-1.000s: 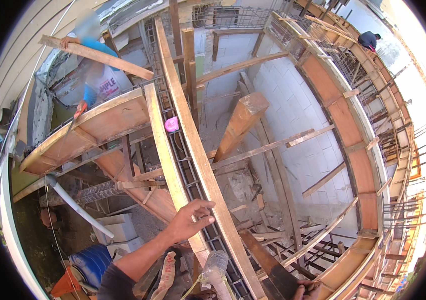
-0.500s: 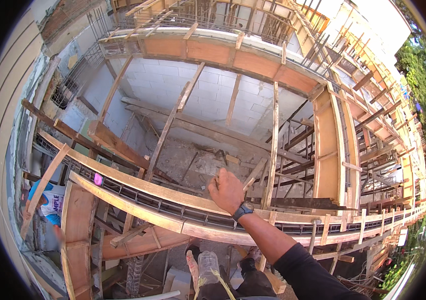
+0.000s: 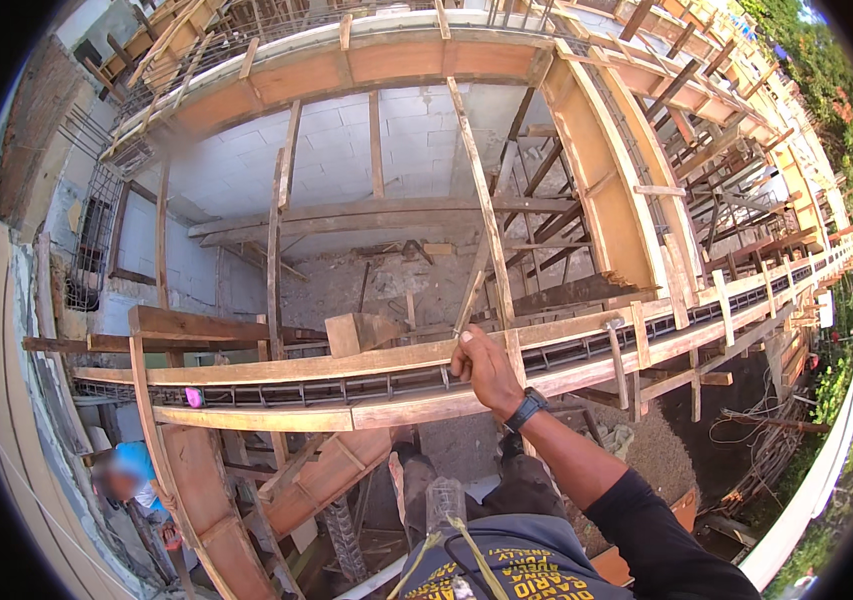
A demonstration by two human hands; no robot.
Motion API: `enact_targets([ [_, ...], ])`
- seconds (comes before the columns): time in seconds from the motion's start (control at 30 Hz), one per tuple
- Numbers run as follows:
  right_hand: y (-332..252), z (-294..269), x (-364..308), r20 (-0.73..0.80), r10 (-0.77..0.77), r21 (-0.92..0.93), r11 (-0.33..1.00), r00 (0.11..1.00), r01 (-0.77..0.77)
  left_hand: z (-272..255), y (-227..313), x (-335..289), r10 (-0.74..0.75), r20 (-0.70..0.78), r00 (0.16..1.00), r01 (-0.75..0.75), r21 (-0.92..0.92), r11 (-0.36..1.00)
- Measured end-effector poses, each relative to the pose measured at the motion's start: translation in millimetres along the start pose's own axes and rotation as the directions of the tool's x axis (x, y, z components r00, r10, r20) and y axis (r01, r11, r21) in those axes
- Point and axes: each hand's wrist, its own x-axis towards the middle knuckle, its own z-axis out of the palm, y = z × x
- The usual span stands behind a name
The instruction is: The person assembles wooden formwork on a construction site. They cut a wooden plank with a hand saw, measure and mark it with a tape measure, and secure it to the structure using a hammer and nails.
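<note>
My right hand (image 3: pixel 486 370) rests at the far board (image 3: pixel 396 357) of a long, narrow wooden beam form. Its fingers are curled closed against the board's edge, and anything small between them is hidden. A slim wooden stick (image 3: pixel 473 285) shows just beyond the fingertips; whether they touch it I cannot tell. Inside the form, below the hand, runs a dark steel rebar cage (image 3: pixel 386 386). To the right, a hammer (image 3: pixel 618 365) hangs over the form with its handle down. My left hand is out of the picture.
A pink object (image 3: pixel 193 397) sits on the form at left. Lower left, another person (image 3: pixel 136 480) stands below beside a plywood form (image 3: pixel 201 480). A block of timber (image 3: pixel 344 335) lies beyond the beam. A clear plastic bottle (image 3: pixel 446 503) hangs at my front. Upright props stand across the pit.
My view has turned and tilted, so more of my shirt shows. My right hand has come down from above the form to its far board. The other person has bent lower.
</note>
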Motion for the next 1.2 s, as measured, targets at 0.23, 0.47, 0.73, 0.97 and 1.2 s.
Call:
enact_targets([
  [0.23,-46,-53,-134,0.048,0.099,0.04,0.994,0.994,-0.101,-73,-55,-53,-0.326,-0.519,0.79,0.514,0.271,0.814],
  [0.47,-40,-52,-202,0.356,0.017,-0.147,0.988,0.934,0.039,-61,-133,-77,-0.665,-0.372,0.648,0.749,0.15,0.646],
  [0.73,-7,-121,-248,-0.236,0.253,0.032,0.967,0.938,-0.253,-3,-170,-60,-0.819,-0.104,0.565,0.817,0.216,0.536],
  [0.97,-77,-130,-228,-0.364,-0.062,-0.132,0.991,0.929,0.014,16,-155,-11,-0.676,-0.058,0.735,0.669,0.229,0.707],
  [1.2,-68,-117,-250,0.226,-0.003,-0.111,0.993,0.974,0.028,6,-190,-9,-0.863,0.027,0.505,0.768,0.443,0.463],
])
